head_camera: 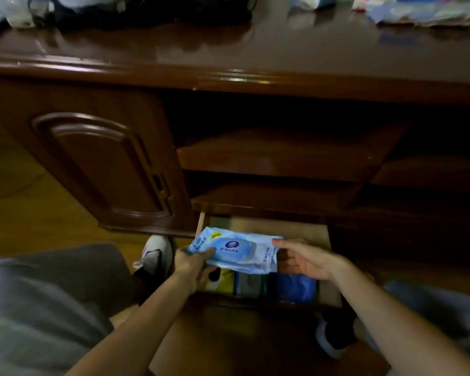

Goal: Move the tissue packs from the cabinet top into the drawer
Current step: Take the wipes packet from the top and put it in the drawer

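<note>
We crouch in front of a dark wooden cabinet (pixel 98 158), with its bottom drawer (pixel 323 232) pulled open toward us. Our left hand (pixel 193 263) grips the near-left corner of a light blue wet-tissue pack (pixel 236 252), thumb on top beside its round blue flip lid and fingers underneath. The pack is held level over the open drawer, above the things already inside. Our right hand (pixel 304 260) is open, fingers spread and extended toward the pack's right edge; the fingertips (pixel 276 242) reach its upper right corner, though we cannot tell whether they actually press on it.

Inside the drawer, beneath the pack, lie a yellow packet (pixel 223 283), a grey-green item (pixel 251 284) and a blue bundle (pixel 296 290), side by side along the front wall.

On the cabinet top (pixel 201 44), at the far right, more pale plastic packs (pixel 423 12) lie blurred; a dark heap (pixel 152 12) and a pale plastic bag (pixel 11 12) sit to the left. A white shoe (pixel 158 253) rests on the wooden floor (pixel 25 207) left of the drawer.
</note>
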Motion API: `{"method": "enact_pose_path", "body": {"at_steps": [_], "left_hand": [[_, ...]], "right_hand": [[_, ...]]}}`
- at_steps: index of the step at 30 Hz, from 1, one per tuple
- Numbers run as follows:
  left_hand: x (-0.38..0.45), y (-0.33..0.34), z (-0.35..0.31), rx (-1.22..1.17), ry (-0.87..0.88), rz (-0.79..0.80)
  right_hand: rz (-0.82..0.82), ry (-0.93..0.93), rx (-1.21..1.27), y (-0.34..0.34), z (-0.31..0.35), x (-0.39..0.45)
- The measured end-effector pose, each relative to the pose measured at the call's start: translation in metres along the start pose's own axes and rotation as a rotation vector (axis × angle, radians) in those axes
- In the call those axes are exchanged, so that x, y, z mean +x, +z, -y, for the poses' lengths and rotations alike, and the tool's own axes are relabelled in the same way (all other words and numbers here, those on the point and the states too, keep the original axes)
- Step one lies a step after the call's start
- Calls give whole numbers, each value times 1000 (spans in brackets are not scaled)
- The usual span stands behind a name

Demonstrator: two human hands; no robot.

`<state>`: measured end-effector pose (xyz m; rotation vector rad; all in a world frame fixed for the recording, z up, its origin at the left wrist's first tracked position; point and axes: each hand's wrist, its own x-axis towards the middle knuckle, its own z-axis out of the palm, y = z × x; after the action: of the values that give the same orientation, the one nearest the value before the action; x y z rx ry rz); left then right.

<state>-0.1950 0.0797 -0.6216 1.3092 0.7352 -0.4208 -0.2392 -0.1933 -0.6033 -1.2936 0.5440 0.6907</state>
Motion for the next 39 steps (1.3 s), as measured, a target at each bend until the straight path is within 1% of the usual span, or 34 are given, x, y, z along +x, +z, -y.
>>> {"method": "enact_pose_path", "body": {"at_steps": [2,4,5,6,8,9,10,12,14,16,17,19,22,24,26,28,30,31,33,37,39], "left_hand": [[14,-2,12,-33,-36,-40],[28,3,22,-30,-16,-3],[35,7,25,-1,7,14],[42,10,27,52,46,12],[54,11,29,273,164,-40],[57,9,28,402,232,-68],[58,5,27,512,296,-91],[59,-4,25,644,400,-95],[60,-11,28,794,506,-97],[63,-16,33,1065,647,-79],[63,-18,36,1199,700,-38],[63,-20,45,1415,756,48],[64,-25,60,1649,771,102],[67,-30,65,1707,746,131],[69,-35,68,1743,735,159],[71,-39,69,1751,739,167],[73,-42,70,1732,748,163],[73,-42,71,1727,754,161],[74,-44,71,1732,760,157],[75,-44,71,1753,759,160],[75,-43,71,1748,750,168]], "right_hand": [[-38,40,162,5,-21,21],[-94,19,251,18,-33,42],[-154,-4,267,24,-34,53],[-242,-25,272,28,-33,63],[-439,-27,273,26,-29,84],[-509,-14,283,21,-26,93],[-546,7,291,18,-26,101],[-563,58,316,11,-32,115],[-534,106,386,7,-38,123],[-527,115,448,-1,-41,130],[-537,103,471,-5,-39,133],[-535,64,513,-13,-32,137],[-497,31,510,-13,-22,146],[-503,42,452,-10,-18,159],[-566,45,345,-7,-14,172],[-657,12,197,-5,-10,184],[-732,16,-19,-7,-11,195],[-735,25,-139,-6,-11,200],[-677,49,-335,-2,-11,208],[-616,57,-606,8,-10,225],[-672,59,-870,11,-13,229]]}}
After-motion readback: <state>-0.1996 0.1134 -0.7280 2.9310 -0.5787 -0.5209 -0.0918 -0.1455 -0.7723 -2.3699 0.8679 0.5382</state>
